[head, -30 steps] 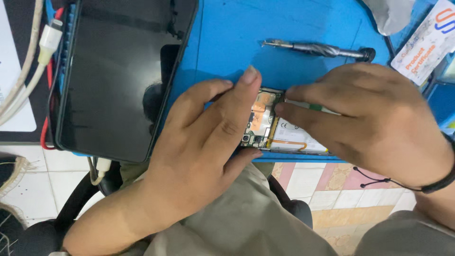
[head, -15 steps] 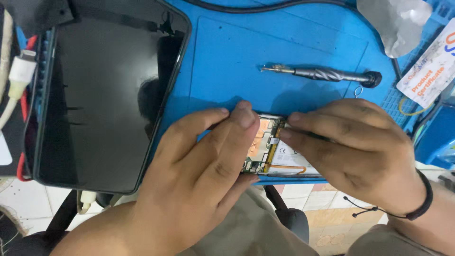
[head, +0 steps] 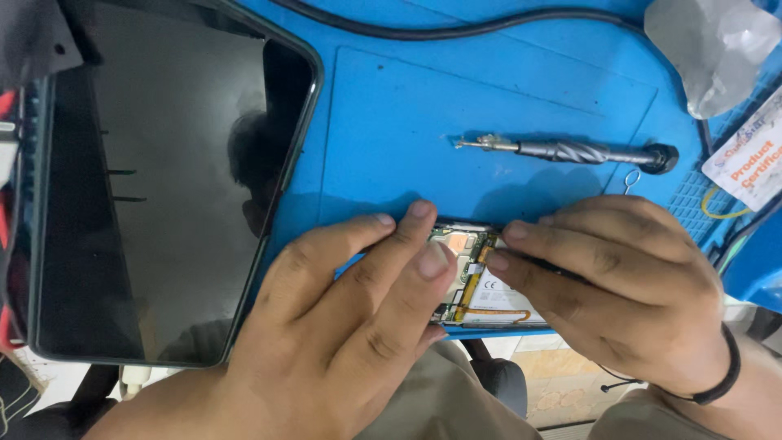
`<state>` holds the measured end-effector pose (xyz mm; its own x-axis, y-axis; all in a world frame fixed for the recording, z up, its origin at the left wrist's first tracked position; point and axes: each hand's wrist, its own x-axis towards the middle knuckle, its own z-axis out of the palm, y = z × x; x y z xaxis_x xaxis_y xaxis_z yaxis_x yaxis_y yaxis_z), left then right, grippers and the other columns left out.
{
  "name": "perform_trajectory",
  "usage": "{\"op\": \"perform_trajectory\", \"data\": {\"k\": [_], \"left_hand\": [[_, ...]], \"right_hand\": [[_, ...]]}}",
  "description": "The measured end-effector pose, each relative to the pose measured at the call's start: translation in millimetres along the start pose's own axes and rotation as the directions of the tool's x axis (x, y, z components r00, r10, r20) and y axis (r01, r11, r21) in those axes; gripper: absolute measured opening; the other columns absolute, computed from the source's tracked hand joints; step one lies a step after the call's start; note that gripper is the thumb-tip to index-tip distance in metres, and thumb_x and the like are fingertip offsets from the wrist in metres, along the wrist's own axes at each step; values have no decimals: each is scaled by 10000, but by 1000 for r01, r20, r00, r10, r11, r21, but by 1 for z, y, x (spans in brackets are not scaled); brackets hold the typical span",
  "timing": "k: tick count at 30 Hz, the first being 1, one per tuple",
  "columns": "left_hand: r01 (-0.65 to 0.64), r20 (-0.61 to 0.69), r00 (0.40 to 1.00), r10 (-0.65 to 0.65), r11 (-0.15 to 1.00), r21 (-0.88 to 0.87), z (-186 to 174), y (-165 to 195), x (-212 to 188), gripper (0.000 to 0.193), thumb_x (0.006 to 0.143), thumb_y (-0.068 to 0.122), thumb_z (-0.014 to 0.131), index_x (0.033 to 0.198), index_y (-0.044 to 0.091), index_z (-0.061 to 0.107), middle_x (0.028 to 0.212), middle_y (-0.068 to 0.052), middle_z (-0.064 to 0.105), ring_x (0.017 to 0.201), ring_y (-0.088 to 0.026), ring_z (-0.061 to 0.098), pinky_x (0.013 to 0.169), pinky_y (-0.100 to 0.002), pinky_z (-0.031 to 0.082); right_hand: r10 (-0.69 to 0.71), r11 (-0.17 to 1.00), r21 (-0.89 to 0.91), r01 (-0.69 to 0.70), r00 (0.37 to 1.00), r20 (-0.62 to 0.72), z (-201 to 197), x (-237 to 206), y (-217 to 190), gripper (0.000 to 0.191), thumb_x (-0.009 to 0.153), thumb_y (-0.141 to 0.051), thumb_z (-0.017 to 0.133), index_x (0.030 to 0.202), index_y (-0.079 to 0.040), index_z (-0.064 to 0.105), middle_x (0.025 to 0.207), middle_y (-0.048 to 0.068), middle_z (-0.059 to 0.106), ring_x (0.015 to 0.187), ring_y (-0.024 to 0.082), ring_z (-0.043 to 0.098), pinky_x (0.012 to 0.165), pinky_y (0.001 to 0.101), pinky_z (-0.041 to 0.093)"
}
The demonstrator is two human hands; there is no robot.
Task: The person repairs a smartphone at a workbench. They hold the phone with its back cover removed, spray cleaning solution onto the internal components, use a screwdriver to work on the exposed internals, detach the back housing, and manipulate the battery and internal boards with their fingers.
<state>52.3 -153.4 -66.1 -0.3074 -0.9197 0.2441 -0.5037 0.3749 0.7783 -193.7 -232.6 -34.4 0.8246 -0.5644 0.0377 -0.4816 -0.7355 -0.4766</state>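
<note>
An opened phone (head: 481, 281) with its circuit board and battery bare lies at the near edge of a blue work mat (head: 489, 90). My left hand (head: 342, 318) lies flat over the phone's left part, fingers pressing it down. My right hand (head: 619, 285) covers the phone's right part and pinches a thin dark tool whose tip meets the board near the middle. Most of the tool is hidden under my fingers.
A large dark tablet (head: 163, 179) lies screen-up at the left, overlapping the mat. A metal screwdriver (head: 570, 151) rests on the mat beyond my hands. A black cable (head: 440, 31) runs along the far edge. A crumpled clear bag (head: 717, 49) and a printed card (head: 749, 159) sit at the far right.
The view has shifted so hands and phone sit lower and more central. Both hands stay on the phone; the thin tool is now more hidden under my right fingers.
</note>
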Motion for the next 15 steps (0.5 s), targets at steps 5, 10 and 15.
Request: {"op": "perform_trajectory", "data": {"k": [5, 10, 15], "left_hand": [[-7, -28, 1000, 8, 999, 40, 1, -7, 3, 605, 954, 175, 805, 1411, 22, 438, 1244, -246, 711, 1134, -328, 615, 947, -392, 525], [15, -30, 999, -14, 999, 28, 0, -10, 2, 470, 1001, 181, 683, 1394, 52, 459, 1227, -232, 726, 1144, -308, 616, 918, -381, 524], [30, -27, 999, -30, 1000, -7, -2, -12, 2, 385, 1041, 179, 562, 1400, 74, 470, 1233, -225, 729, 1151, -305, 610, 936, -384, 521]], "right_hand": [[-11, 999, -51, 11, 1000, -4, 0, 3, -2, 220, 784, -78, 840, 998, -102, 795, 1101, 67, 713, 955, 256, 700, 797, 398, 565], [3, 999, -50, -2, 1000, 22, 0, 4, -2, 225, 777, -79, 836, 996, -114, 799, 1098, 71, 717, 968, 258, 699, 818, 394, 565], [45, 999, -19, -44, 999, 31, 1, 3, 0, 216, 778, -123, 862, 980, -137, 788, 1105, 62, 718, 986, 249, 696, 854, 406, 559]]}}
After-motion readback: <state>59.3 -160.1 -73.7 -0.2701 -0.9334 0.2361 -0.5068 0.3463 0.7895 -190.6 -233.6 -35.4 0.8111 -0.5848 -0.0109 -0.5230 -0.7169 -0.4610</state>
